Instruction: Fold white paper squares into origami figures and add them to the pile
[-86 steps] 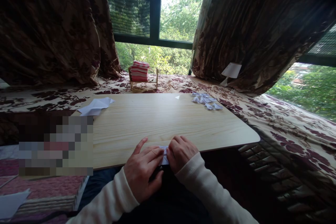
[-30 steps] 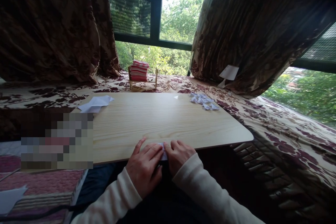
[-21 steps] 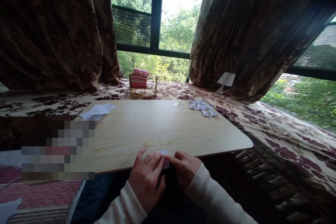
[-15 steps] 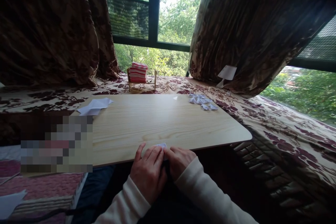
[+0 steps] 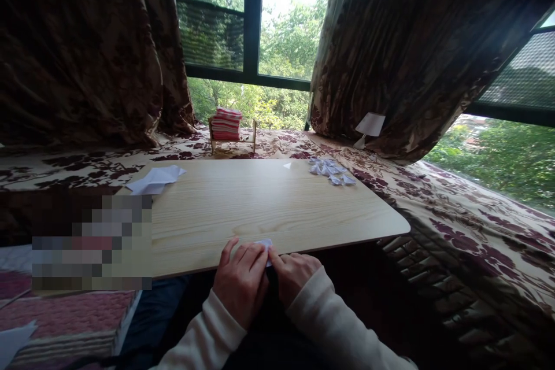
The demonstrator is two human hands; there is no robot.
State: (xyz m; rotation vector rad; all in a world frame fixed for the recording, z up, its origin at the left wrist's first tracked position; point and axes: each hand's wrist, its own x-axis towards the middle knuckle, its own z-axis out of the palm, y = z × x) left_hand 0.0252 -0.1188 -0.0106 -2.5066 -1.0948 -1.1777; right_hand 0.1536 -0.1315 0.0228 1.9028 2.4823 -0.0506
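Note:
At the near edge of the wooden table (image 5: 260, 208), both hands work on a small folded piece of white paper (image 5: 266, 242). My left hand (image 5: 241, 277) lies over its left part with bent fingers pressing it, the index finger partly raised. My right hand (image 5: 299, 274) is curled, its fingertip and thumb closed on the paper's right side. Most of the piece is hidden beneath the fingers. A cluster of small folded paper pieces (image 5: 332, 170) sits at the table's far right. Several white sheets (image 5: 156, 179) lie loosely at the far left.
Behind the table, a small rack (image 5: 255, 137) holds red-and-white folded cloths (image 5: 226, 122) on a flowered cover. A white lamp (image 5: 370, 125) stands by the right curtain. Another paper sheet (image 5: 15, 338) rests at lower left. The table's left side is pixelated.
The view has shifted slightly. My right fingertip has slid a little along the paper's edge, and a bit of paper now shows below it. Both hands stay on the piece.

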